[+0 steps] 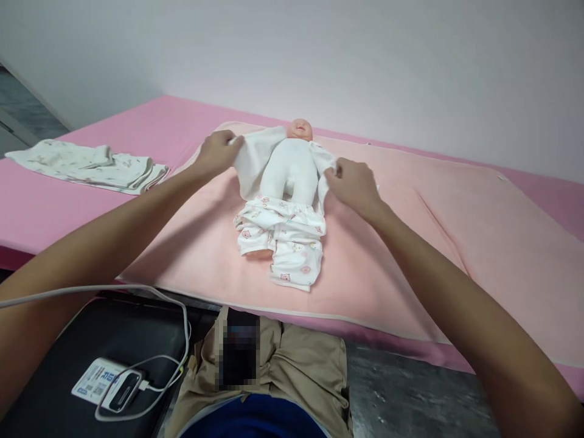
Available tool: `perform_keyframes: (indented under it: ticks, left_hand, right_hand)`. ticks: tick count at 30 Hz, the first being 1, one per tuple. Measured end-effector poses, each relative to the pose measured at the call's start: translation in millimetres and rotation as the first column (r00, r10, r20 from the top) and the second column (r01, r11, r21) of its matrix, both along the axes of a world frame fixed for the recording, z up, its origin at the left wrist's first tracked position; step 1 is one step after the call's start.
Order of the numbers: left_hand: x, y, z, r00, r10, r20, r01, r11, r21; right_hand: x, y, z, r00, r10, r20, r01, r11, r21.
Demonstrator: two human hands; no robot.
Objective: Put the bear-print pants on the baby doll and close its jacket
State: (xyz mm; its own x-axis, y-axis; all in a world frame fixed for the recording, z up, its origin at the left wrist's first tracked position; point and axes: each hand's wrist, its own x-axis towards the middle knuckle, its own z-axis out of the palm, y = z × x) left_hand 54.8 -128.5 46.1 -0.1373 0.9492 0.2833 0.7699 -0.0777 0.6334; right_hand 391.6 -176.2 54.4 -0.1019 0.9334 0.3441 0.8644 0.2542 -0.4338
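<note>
- Pinches a thin white top (258, 152) in the left grip (219, 151), fingertips closed on a smooth, plain flap.
- Pinches the opposite flap, creased and lightly printed, in the right grip (356, 182), equally closed.
- Has the doll (300, 129) between both grips, round-headed, with a plump white body.
- Has bunched, pink-printed trousers (296, 264) below both grips, around the doll's legs.
- Has a pale-edged peach blanket (182, 261) beneath both grips.
</note>
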Motion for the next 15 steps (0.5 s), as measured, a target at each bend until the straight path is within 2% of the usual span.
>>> perform_keyframes:
  ticks: [1,3,5,7,9,12,14,15]
  left_hand:
    - [-16.8,0.8,-3.0,0.998,0.057,0.017,-0.056,0.997,-0.055]
    - [-45.4,1.4,-11.8,0.994,0.106,-0.021,-0.108,0.981,-0.163]
    - [-63.0,1.9,-23.2,0.993,0.097,-0.072,-0.111,0.971,-0.212]
    - [-67.6,4.5,-34.0,0.993,0.077,-0.086,-0.092,0.978,-0.187]
    - [-61.2,10.9,-41.2,0.994,0.049,-0.099,-0.057,0.995,-0.081]
    - [-39.1,29.8,-43.3,0.986,-0.073,-0.149,0.084,0.994,0.069]
    - [-21.5,48.6,-40.4,0.978,-0.135,-0.16,0.15,0.985,0.087]
    - [-13.0,59.1,-38.4,0.978,-0.148,-0.149,0.161,0.984,0.076]
  right_hand:
    - [16.8,-0.6,-0.1,0.997,-0.08,-0.017,0.079,0.996,-0.042]
    - [50.7,-2.6,-3.3,0.982,-0.191,0.013,0.189,0.959,-0.212]
    - [77.5,-5.4,-9.5,0.977,-0.202,0.07,0.212,0.88,-0.425]
    - [91.8,-7.3,-16.3,0.978,-0.179,0.11,0.21,0.825,-0.525]
    - [93.4,-5.6,-21.6,0.968,-0.186,0.17,0.246,0.843,-0.478]
    - [80.9,10.3,-26.4,0.931,-0.272,0.244,0.321,0.928,-0.189]
    - [69.2,30.9,-28.5,0.93,-0.288,0.227,0.299,0.954,-0.016]
    - [63.4,43.4,-29.4,0.939,-0.267,0.216,0.271,0.962,0.012]
